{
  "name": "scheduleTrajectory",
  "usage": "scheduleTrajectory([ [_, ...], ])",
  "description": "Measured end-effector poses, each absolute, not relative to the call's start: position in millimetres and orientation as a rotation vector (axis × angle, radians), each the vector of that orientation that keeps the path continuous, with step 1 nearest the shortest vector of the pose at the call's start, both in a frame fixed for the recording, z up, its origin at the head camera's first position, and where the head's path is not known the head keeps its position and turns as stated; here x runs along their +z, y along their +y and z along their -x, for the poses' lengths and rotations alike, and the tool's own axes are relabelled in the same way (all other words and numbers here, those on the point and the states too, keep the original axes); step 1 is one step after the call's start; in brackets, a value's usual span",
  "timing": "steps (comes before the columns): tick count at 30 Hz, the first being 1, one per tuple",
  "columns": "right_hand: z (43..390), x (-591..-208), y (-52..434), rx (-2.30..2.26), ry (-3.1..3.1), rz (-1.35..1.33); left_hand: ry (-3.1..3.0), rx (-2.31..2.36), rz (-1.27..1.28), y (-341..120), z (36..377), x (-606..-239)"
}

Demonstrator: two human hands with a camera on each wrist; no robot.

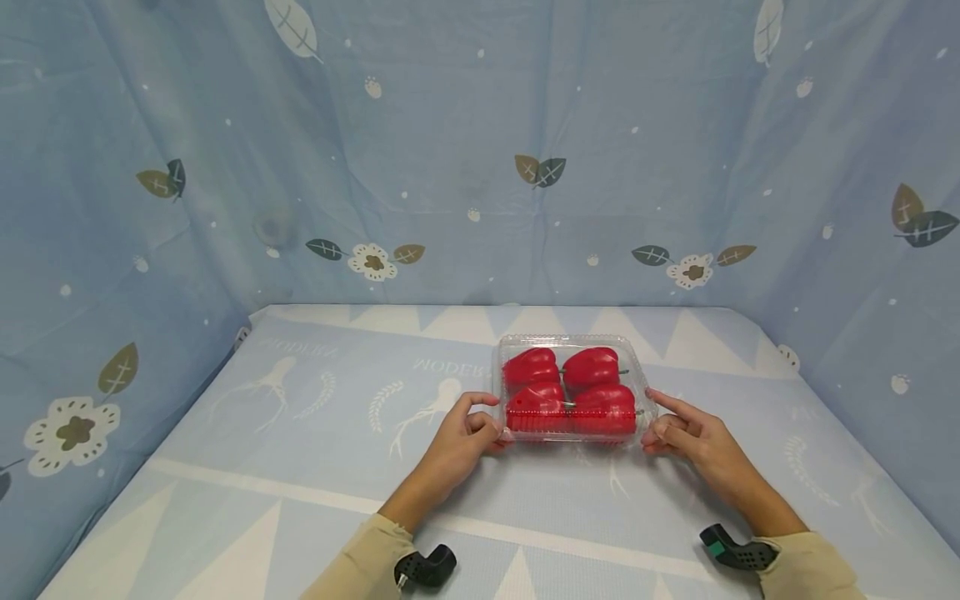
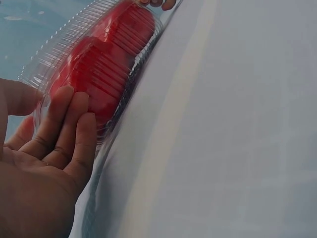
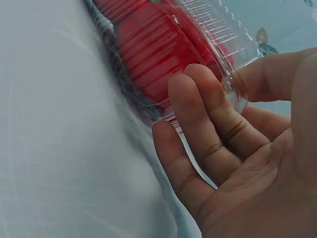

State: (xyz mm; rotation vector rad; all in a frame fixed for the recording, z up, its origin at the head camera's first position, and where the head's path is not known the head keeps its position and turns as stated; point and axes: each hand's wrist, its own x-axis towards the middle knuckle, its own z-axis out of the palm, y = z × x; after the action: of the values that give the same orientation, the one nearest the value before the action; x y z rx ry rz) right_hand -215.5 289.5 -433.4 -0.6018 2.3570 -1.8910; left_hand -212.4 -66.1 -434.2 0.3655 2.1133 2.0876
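Observation:
A clear plastic clamshell box (image 1: 573, 340) sits on the table, its lid down over several red bell peppers (image 1: 534, 407), some with green stems showing. At the box's near left corner, my left hand (image 1: 467, 433) pinches the rim; the left wrist view shows its thumb above and bent fingers (image 2: 62, 116) against the ribbed side wall. My right hand (image 1: 693, 437) pinches the near right corner, with the index finger reaching along the right side. In the right wrist view, the fingertips (image 3: 184, 89) touch the front wall of the box.
A pale blue and white patterned cloth (image 1: 300, 475) covers the table. Blue curtains (image 1: 465, 150) with leaf and flower prints hang behind it and at both sides. A black device (image 1: 427, 567) is worn on my left wrist, and another black device (image 1: 738, 550) on my right.

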Motion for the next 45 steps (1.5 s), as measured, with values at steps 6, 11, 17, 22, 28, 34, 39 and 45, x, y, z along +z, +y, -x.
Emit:
scheduleTrajectory([
  [6, 215.7, -434.4, 288.7, -1.906, 2.358, 0.623, 2.196, 2.065, -0.423, -66.1, 211.9, -436.1],
  [11, 215.6, -435.8, 288.4, -1.906, 2.371, 0.605, 2.263, 2.029, -0.467, -65.6, 211.7, -436.4],
  [17, 215.5, -435.4, 287.7, -1.900, 2.381, 0.618, 2.261, 2.036, -0.438, -64.1, 204.8, -424.3],
  [22, 215.6, -435.9, 287.0, -1.892, 2.383, 0.609, 2.159, 2.146, -0.331, -60.1, 209.1, -431.9],
  [28, 216.1, -436.5, 286.8, -1.889, 2.396, 0.593, 1.990, 2.280, -0.160, -54.5, 211.0, -434.4],
  [34, 215.5, -436.1, 286.8, -1.880, 2.417, 0.526, 1.917, 2.313, -0.043, -49.6, 212.6, -436.0],
  [39, 215.5, -435.6, 287.2, -1.877, 2.418, 0.535, 1.918, 2.303, -0.050, -50.0, 213.4, -438.2],
  [45, 215.3, -434.7, 286.6, -1.873, 2.419, 0.535, 1.983, 2.287, -0.118, -53.2, 213.1, -438.2],
])
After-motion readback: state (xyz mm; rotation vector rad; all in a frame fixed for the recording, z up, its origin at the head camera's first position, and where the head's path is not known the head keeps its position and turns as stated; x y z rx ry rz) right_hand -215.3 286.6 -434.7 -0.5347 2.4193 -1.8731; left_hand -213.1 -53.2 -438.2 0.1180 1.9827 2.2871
